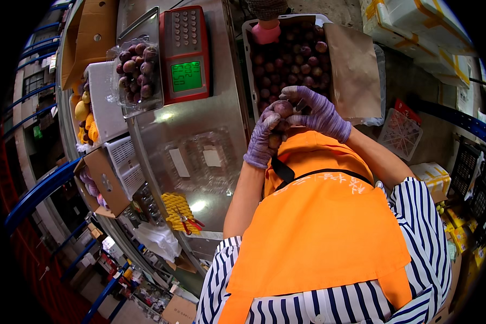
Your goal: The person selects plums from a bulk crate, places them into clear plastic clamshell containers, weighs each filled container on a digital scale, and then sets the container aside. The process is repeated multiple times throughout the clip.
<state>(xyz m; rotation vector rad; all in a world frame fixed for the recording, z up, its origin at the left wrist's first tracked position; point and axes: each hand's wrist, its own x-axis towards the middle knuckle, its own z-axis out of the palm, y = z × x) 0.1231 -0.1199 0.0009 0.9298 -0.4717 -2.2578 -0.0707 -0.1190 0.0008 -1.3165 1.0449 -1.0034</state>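
Observation:
My left hand [263, 133], in a purple knit glove, is closed around several dark plums [283, 109]. Beside it my right hand [320, 113], gloved alike, has its fingers curled; a dark bit, perhaps a plum, shows between thumb and fingers. Both are over the near edge of a white plastic crate [249, 77] of plums, part covered by brown paper [354, 77]. To the left, a clear clamshell of plums [135, 73] rests on the tray of a red digital scale [186, 52] with a lit green display.
Clear plastic clamshells [202, 162] and red-handled snips [190, 222] on yellow foam netting [176, 206] lie on the steel table [227, 117]. Another person's gloved hand [267, 10] reaches over the crate's far edge. Foam boxes [425, 28] are stacked at the upper right.

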